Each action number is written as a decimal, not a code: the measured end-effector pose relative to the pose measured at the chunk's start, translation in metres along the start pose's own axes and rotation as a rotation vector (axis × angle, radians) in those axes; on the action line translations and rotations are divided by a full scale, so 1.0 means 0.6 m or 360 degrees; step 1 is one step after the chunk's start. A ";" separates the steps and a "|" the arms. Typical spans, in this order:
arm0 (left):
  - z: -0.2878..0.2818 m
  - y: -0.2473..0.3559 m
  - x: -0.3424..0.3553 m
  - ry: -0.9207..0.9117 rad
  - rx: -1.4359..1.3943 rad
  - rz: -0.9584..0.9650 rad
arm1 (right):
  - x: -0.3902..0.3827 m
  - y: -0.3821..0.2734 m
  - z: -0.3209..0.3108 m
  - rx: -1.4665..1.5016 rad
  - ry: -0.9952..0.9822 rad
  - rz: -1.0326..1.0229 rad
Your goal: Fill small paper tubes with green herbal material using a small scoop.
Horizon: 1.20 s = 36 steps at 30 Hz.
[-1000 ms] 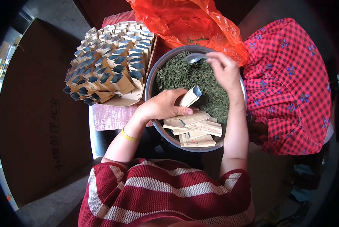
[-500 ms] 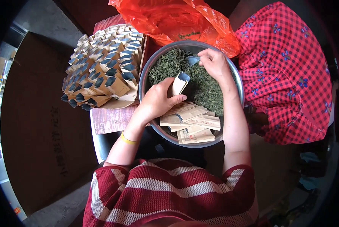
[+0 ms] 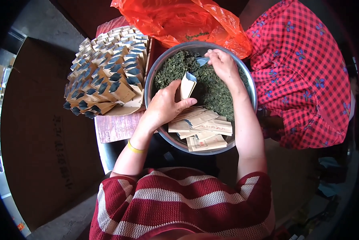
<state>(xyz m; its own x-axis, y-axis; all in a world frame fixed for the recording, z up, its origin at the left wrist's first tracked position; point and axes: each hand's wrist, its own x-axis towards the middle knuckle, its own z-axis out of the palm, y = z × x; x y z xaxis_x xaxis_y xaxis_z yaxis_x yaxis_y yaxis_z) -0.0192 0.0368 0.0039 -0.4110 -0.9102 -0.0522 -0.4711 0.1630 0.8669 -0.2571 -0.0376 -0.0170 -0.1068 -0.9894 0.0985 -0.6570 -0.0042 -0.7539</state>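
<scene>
Left hand (image 3: 165,105): gripping one kraft paper pouch (image 3: 188,85) over the left half of the steel basin (image 3: 205,48), pouch roughly upright, dark-lined mouth open. Right hand (image 3: 223,67): fingers closed on a spoon (image 3: 202,61) at the basin's far side, over dried green leaves (image 3: 223,96); can't tell if the spoon touches them. Flat kraft packets (image 3: 205,127) lie in a loose, overlapping pile at the basin's near edge, just below the left thumb. Left of the basin: cardboard tray (image 3: 133,105) packed with standing pouches (image 3: 111,68), open tops, on a reddish wooden board (image 3: 119,128). Far side: red plastic bag (image 3: 179,22), some leaf bits inside. Right: red-black checked cloth (image 3: 303,80).
</scene>
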 end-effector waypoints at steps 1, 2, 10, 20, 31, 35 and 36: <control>0.000 0.001 0.001 -0.0013 -0.0020 0.0025 | -0.003 0.000 0.003 -0.0002 -0.0003 0.0003; 0.000 0.002 0.001 -0.0024 -0.0039 0.0051 | -0.005 0.001 0.006 0.0011 -0.0032 0.0009; 0.001 0.000 -0.003 -0.0006 0.0011 0.0009 | -0.002 -0.005 -0.033 0.0551 -0.0032 0.0067; 0.012 -0.006 -0.002 -0.0028 -0.0001 0.0015 | -0.071 -0.085 -0.074 0.0337 -0.0498 -0.0487; 0.009 -0.017 0.007 -0.0007 -0.0035 0.0065 | -0.082 -0.145 -0.071 0.0486 0.0322 -0.1249; 0.010 -0.022 0.005 0.0041 0.0027 0.0090 | -0.067 -0.101 -0.080 -0.0156 0.0402 -0.0630; 0.011 -0.020 0.006 0.0062 0.0053 0.0104 | -0.056 -0.080 -0.081 -0.0411 0.0414 -0.0555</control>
<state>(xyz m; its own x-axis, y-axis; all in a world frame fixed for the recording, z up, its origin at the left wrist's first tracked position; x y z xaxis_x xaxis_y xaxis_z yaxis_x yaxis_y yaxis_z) -0.0200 0.0343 -0.0099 -0.4112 -0.9113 0.0236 -0.4705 0.2344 0.8507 -0.2585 0.0032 0.0475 -0.0087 -0.8664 0.4992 -0.8464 -0.2594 -0.4651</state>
